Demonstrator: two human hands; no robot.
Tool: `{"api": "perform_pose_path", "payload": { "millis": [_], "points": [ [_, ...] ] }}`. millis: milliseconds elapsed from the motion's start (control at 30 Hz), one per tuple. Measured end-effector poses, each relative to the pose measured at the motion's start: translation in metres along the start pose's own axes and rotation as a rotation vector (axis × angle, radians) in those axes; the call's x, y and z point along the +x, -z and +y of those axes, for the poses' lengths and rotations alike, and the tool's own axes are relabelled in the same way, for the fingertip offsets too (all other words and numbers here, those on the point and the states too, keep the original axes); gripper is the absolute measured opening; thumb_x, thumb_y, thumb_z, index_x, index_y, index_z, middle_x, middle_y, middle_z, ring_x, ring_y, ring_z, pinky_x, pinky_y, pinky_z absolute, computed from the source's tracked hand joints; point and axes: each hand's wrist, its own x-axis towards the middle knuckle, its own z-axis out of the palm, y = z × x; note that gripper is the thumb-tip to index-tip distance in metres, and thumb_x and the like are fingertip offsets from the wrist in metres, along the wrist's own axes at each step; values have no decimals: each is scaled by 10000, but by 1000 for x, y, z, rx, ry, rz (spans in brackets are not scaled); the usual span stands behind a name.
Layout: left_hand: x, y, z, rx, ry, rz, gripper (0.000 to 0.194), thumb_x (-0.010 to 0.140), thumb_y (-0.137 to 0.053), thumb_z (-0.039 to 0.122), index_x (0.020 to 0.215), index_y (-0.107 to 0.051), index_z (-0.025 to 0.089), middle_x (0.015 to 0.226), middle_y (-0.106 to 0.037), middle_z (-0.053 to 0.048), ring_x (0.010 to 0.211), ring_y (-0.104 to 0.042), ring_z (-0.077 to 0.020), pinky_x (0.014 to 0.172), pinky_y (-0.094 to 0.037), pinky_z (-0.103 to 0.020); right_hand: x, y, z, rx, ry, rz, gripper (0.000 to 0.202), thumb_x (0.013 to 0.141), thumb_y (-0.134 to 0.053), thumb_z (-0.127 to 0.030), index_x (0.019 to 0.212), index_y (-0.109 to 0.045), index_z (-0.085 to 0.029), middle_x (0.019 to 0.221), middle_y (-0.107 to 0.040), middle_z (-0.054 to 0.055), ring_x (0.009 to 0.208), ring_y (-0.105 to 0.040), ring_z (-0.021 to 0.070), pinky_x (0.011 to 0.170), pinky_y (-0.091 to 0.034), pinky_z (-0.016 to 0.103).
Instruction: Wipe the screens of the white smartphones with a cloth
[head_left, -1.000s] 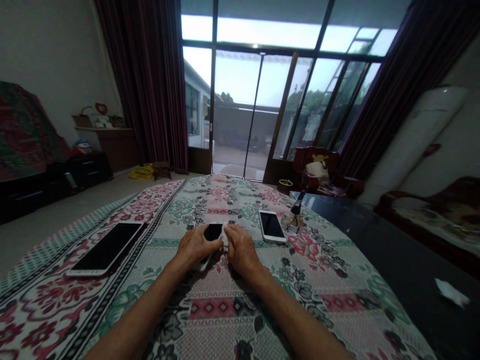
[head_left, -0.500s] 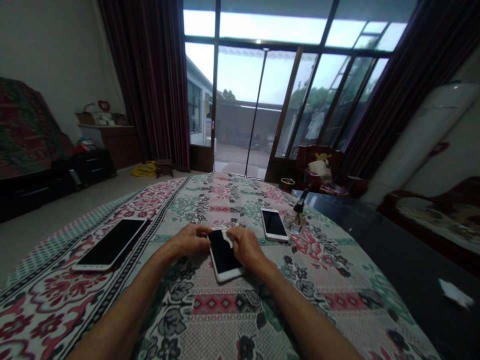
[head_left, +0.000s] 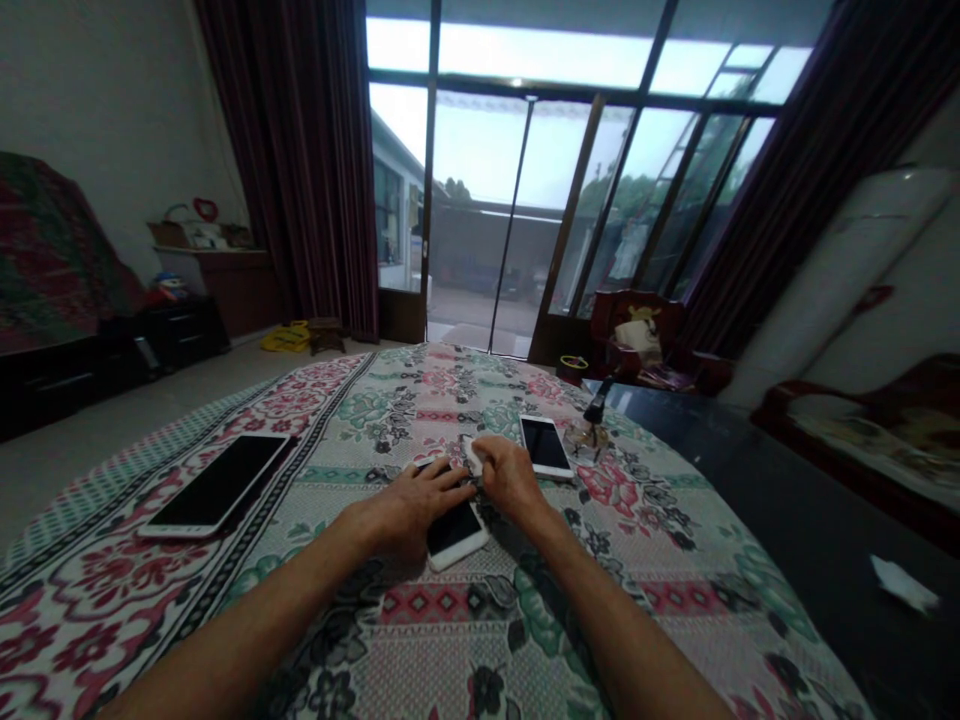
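A white-framed phone (head_left: 456, 535) lies on the patterned tablecloth (head_left: 442, 650) in front of me. My left hand (head_left: 421, 503) rests across its upper part, fingers spread, covering much of the screen. Just right of the phone, my right hand (head_left: 504, 476) is closed on a small white tissue (head_left: 474, 458). A smaller white phone (head_left: 546, 445) lies right of my right hand. Beside that phone stands a small glass bottle (head_left: 586, 438) with a black top. A larger white phone (head_left: 217, 487) lies at the left.
A dark tabletop (head_left: 780, 500) extends at the right, with a crumpled white tissue (head_left: 904, 583) on it. Beyond the table are a wooden chair (head_left: 637, 325) holding a bag, dark curtains and glass doors. A yellow item (head_left: 286, 337) lies on the floor at the back left.
My left hand has moved from the phone's upper left edge onto its screen and spread its fingers. My right hand has shifted off the screen to the right with the tissue.
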Motion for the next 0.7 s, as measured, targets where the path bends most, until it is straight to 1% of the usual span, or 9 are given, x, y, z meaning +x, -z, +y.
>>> {"api": "perform_pose_path", "payload": {
  "millis": [100, 167, 267, 367, 467, 533, 600, 633, 700],
  "points": [
    [-3, 6, -2, -9, -8, 2, 975, 543, -675, 155, 1455, -341, 243, 1537, -342, -121, 1412, -247, -411, 1104, -226, -646, 0, 1, 2, 7, 12, 22, 280, 677, -430, -8, 748, -645, -173, 850, -689, 67, 834, -592, 175, 778, -398, 238],
    [-7, 10, -5, -20, 46, 39, 908, 564, -661, 173, 1429, -391, 232, 1490, -413, -136, 1385, -289, -422, 1082, -234, -676, 0, 2, 2, 12, 17, 40, 295, 669, -424, -5, 761, -646, -176, 855, -687, 65, 827, -594, 176, 771, -400, 239],
    [-13, 12, -10, -80, 104, 55, 918, 556, -698, 231, 1424, -403, 204, 1476, -424, -163, 1361, -322, -437, 1079, -224, -688, 0, 3, 3, 20, 25, 46, 290, 664, -417, -8, 746, -636, -181, 833, -676, 56, 809, -592, 174, 764, -401, 239],
    [-14, 8, -15, -172, 58, 48, 917, 579, -723, 284, 1430, -393, 199, 1506, -389, -152, 1380, -320, -399, 1134, -177, -623, -1, 3, 3, 26, 29, 45, 286, 673, -421, -18, 756, -639, -184, 829, -671, 52, 817, -594, 176, 772, -406, 242],
    [-10, 2, -18, -203, -12, 81, 854, 603, -740, 332, 1396, -441, 220, 1469, -449, -124, 1348, -386, -356, 1153, -132, -595, -2, 2, 3, 55, 23, 48, 305, 691, -424, -19, 794, -662, -180, 867, -687, 65, 857, -610, 185, 807, -424, 255],
    [-9, 3, -20, -211, -14, 130, 846, 587, -762, 375, 1369, -479, 220, 1426, -500, -122, 1308, -432, -343, 1143, -193, -565, -2, 1, 3, 88, 15, 70, 333, 687, -424, -13, 829, -681, -168, 901, -698, 82, 883, -622, 198, 835, -440, 278],
    [-10, 7, -25, -250, 38, 177, 865, 556, -785, 412, 1346, -515, 189, 1356, -561, -137, 1248, -486, -348, 1089, -321, -519, -1, 2, 4, 131, 4, 120, 370, 675, -432, -10, 885, -698, -158, 944, -707, 94, 916, -629, 212, 861, -455, 304],
    [-11, 11, -28, -297, 87, 197, 868, 551, -789, 425, 1337, -529, 165, 1307, -596, -148, 1203, -523, -352, 1045, -379, -502, 0, 2, 4, 159, -6, 154, 389, 673, -437, -11, 915, -703, -157, 965, -709, 96, 932, -631, 215, 873, -461, 313],
    [-16, 20, -38, -453, 158, 217, 795, 591, -767, 436, 1314, -562, 177, 1275, -629, -125, 1159, -570, -336, 1019, -415, -483, 2, 3, 3, 225, -29, 225, 411, 683, -445, -20, 965, -708, -164, 992, -709, 90, 957, -633, 210, 890, -472, 320]
  ]
}}
